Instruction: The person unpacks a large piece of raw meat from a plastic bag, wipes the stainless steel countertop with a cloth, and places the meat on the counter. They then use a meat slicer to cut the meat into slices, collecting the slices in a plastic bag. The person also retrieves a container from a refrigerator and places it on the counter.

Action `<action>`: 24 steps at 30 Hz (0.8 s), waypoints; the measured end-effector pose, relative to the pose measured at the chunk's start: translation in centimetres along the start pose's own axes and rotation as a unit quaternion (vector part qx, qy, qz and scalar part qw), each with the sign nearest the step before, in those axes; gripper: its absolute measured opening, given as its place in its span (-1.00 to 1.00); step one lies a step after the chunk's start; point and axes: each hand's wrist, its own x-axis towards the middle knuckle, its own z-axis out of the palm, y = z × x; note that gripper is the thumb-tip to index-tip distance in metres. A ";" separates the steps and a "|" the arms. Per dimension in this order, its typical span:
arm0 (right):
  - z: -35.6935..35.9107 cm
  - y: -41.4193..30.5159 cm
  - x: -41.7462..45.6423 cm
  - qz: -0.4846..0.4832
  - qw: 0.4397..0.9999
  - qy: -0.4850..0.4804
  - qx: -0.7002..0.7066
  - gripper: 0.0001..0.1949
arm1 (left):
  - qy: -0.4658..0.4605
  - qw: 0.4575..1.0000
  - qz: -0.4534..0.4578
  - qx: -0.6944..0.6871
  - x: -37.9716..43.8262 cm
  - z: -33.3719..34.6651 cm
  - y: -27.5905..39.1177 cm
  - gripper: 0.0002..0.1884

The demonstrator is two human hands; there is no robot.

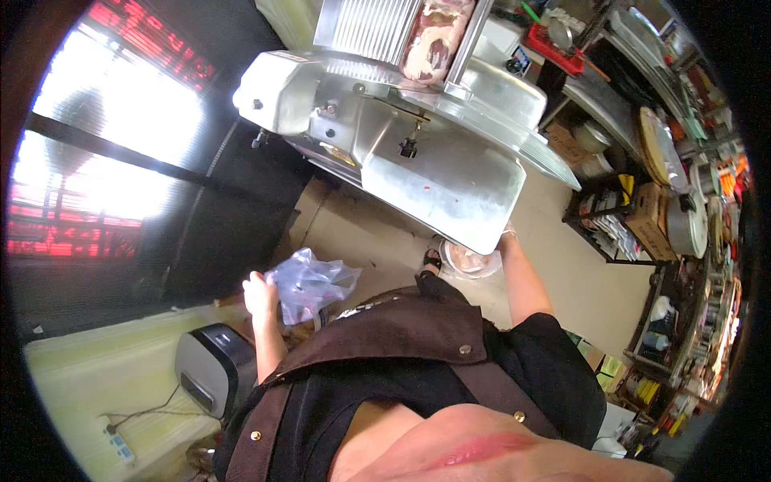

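In my left hand (261, 295), held at the left, is a thin clear plastic bag (313, 286). A metal meat slicer (337, 114) stands in front of me. A marbled meat block (438, 39) sits at its top beside the ribbed plate (368, 30). Small red scraps dot the bare metal receiving tray (449, 193). My right hand (509, 234) is at the tray's near right corner, largely hidden behind it, and its grip cannot be seen. Below that corner a round tub (473, 263) on the floor holds pale pinkish contents.
Crowded shelves (653, 175) with pots, boxes and a red basket (554, 48) line the right. Dark mesh curtain (235, 199) hangs at the left before bright windows. A grey and black appliance (211, 367) and a power strip (117, 443) are lower left. My sandalled foot (432, 260) is beside the tub.
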 end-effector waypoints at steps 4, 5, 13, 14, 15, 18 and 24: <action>2.5 -1.2 -0.8 0.028 0.999 -0.001 -0.035 -0.64 | -0.002 0.998 -0.032 0.054 -0.7 -2.1 1.9 -0.68; 2.8 -1.5 -1.1 0.029 0.999 0.003 -0.037 -0.64 | -0.001 0.999 -0.017 0.045 -0.6 -1.9 2.4 -0.69; 3.8 -5.1 -2.2 0.036 0.997 0.016 -0.073 -0.67 | 0.000 1.000 0.025 -0.017 2.2 -1.0 6.5 -0.59; 4.0 -5.4 -2.3 0.032 0.996 0.010 -0.080 -0.67 | -0.005 0.998 0.024 -0.062 3.2 -1.4 6.6 -0.55; 4.0 -5.7 -2.3 0.029 0.996 0.008 -0.083 -0.68 | 0.026 0.995 0.058 -0.074 4.5 -1.2 6.5 -0.56; 2.3 -6.7 -3.1 0.028 0.996 0.019 -0.079 -0.69 | 0.029 0.981 0.107 -0.157 10.3 -2.5 8.7 -0.74; 0.3 -14.4 -10.6 0.077 0.968 0.155 -0.182 -0.71 | 0.084 0.937 0.094 -0.326 12.7 -7.8 12.7 -0.70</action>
